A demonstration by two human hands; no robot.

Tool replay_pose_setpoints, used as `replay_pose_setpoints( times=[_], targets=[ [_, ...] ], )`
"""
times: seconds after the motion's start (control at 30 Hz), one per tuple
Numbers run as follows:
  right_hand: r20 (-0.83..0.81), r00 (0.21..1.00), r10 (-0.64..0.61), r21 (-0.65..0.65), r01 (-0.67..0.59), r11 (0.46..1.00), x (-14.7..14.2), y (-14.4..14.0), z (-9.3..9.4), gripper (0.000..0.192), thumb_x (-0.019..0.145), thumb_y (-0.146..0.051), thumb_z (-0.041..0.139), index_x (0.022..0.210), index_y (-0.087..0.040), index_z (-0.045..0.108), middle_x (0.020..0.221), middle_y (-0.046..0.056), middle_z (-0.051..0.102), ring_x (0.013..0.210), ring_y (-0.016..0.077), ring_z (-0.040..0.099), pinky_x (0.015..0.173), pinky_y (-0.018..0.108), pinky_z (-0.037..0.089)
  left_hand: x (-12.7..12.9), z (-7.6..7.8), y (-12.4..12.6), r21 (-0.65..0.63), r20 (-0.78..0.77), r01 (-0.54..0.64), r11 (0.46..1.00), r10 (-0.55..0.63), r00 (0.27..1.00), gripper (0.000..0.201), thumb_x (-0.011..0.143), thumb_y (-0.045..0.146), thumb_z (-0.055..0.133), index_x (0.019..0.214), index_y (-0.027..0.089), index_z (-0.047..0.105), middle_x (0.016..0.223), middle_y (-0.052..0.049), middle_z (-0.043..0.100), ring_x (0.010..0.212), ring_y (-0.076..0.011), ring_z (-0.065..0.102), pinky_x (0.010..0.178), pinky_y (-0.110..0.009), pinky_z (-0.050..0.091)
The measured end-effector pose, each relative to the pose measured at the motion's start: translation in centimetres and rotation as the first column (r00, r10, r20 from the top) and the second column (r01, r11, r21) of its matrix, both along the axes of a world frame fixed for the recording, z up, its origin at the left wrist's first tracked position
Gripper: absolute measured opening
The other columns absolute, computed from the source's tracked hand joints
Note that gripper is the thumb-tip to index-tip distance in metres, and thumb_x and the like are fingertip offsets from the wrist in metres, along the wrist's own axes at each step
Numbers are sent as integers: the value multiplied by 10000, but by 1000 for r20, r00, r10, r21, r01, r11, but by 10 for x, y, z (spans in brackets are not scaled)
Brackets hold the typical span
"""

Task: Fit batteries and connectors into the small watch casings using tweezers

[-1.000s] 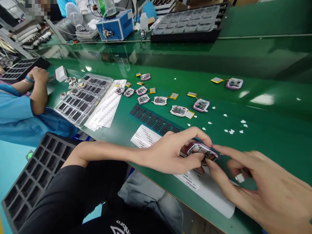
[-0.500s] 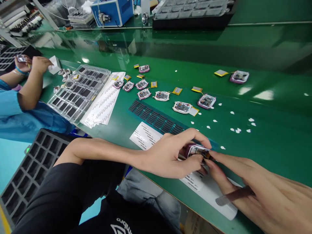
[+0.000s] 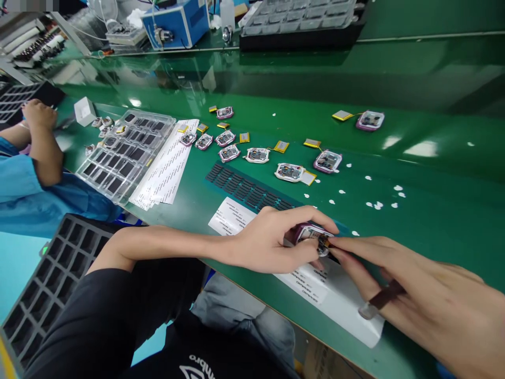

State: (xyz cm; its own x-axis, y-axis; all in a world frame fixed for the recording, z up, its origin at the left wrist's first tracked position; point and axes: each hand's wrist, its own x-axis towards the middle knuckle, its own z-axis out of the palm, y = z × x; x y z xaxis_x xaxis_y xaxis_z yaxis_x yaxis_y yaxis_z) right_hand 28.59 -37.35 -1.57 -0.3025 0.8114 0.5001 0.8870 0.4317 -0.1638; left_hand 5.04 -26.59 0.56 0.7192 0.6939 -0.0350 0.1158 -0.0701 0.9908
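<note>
My left hand [image 3: 276, 239] grips a small purple-rimmed device case [image 3: 309, 233] with an exposed circuit board, held low over a white label sheet [image 3: 343, 310] at the near edge of the green table [image 3: 434, 221]. My right hand [image 3: 426, 300] reaches in from the right. Its thumb and forefinger tips touch the case's right edge, and a thin brown tool [image 3: 381, 300] is tucked between its other fingers.
Several more open cases with yellow batteries [image 3: 292, 172] lie mid-table, beside a strip of black pads [image 3: 246, 189] and scattered white bits [image 3: 379, 204]. A clear tray [image 3: 122, 158] and paper strips [image 3: 168, 168] sit left, near a co-worker's arm [image 3: 39, 137]. A black foam tray [image 3: 43, 284] rests below the table edge.
The view has shifted slightly. My right fingertips closed in on the case's right edge, and the brown tool came into view between the fingers. The co-worker's hand lowered to the table.
</note>
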Motion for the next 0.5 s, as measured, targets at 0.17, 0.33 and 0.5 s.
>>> replay_pose_setpoints(
  times=[0.17, 0.33, 0.5],
  targets=[
    [-51, 996, -69, -5, 69, 998, 13, -16, -10, 345, 975, -583, 640, 1184, -333, 754, 970, 29, 801, 830, 177, 746, 625, 275, 546, 0, 1, -2, -61, 17, -23, 998, 25, 1000, 308, 854, 185, 573, 1145, 230, 660, 644, 35, 693, 565, -135, 691, 500, -209, 467],
    [-52, 999, 7, -6, -7, 1000, -4, 13, 15, 265, 1005, -399, 674, 1263, -344, 696, 1021, -1, 813, 856, 156, 773, 633, 258, 565, 0, 6, -6, -189, 76, 32, 981, -18, 997, 267, 830, 155, 572, 1087, 190, 636, 616, 42, 642, 546, -144, 715, 427, -181, 398],
    [15, 995, 95, 105, -96, 990, -20, 42, 30, 328, 1022, -175, 644, 1327, -292, 624, 954, -43, 824, 737, 97, 765, 538, 216, 504, 2, 7, -1, -421, 219, 124, 898, -32, 975, 245, 829, 111, 595, 1066, 177, 605, 708, 21, 683, 574, -144, 743, 522, -194, 494]
  ],
)
